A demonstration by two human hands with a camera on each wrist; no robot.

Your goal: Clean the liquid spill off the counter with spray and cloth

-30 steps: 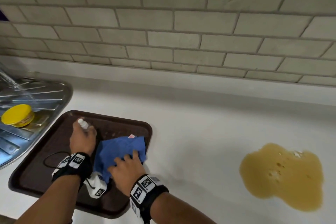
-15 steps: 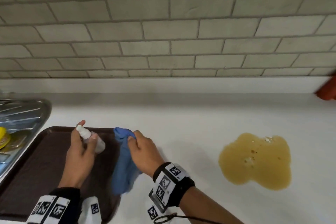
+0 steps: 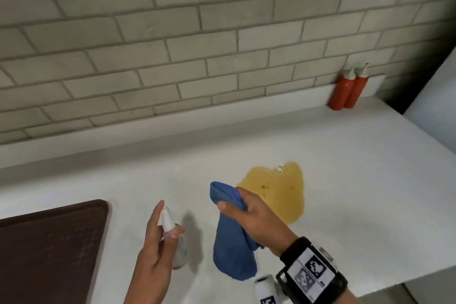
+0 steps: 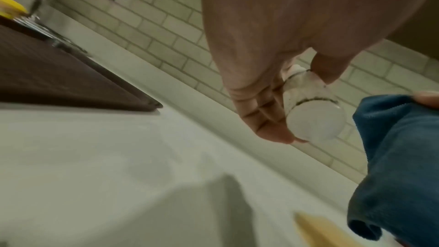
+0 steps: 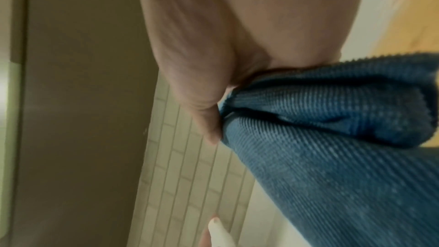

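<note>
Two hands in view above white counter (image 3: 345,155), both loaded.

Left hand (image 3: 155,252): wrapped around small translucent spray bottle (image 3: 172,234). Thumb on one side of bottle body, fingers curled on the other, index finger extended straight along white nozzle cap. Nozzle aimed toward 12 to 1 o'clock. Left wrist view: bottle (image 4: 313,112) seen from flat round base, fingers (image 4: 259,100) at 9 o'clock of it, thumb at 12 o'clock. Bottle off the counter, shadow cast below.

Right hand (image 3: 249,217): closed around bunched blue cloth (image 3: 232,244). Top fold gathered under thumb and fingers; remainder hanging down toward 6 o'clock. Right wrist view: ribbed cloth (image 5: 332,138) pressed against palm (image 5: 237,44); exact finger count on cloth not determinable.

Yellow-brown liquid spill (image 3: 278,190): on counter at 1 o'clock from right hand, just beyond knuckles, partly hidden by them. Small white specks at far edge. Cloth not touching spill.

Dark brown tray (image 3: 49,249): at 9 o'clock from left hand, apart from it, cut off by frame edge. Same tray (image 4: 59,74) visible in left wrist view, with steel sink edge (image 4: 42,31) beyond.

Two red squeeze bottles (image 3: 348,89): upright, touching each other, at 2 o'clock against tiled wall (image 3: 172,44).
</note>
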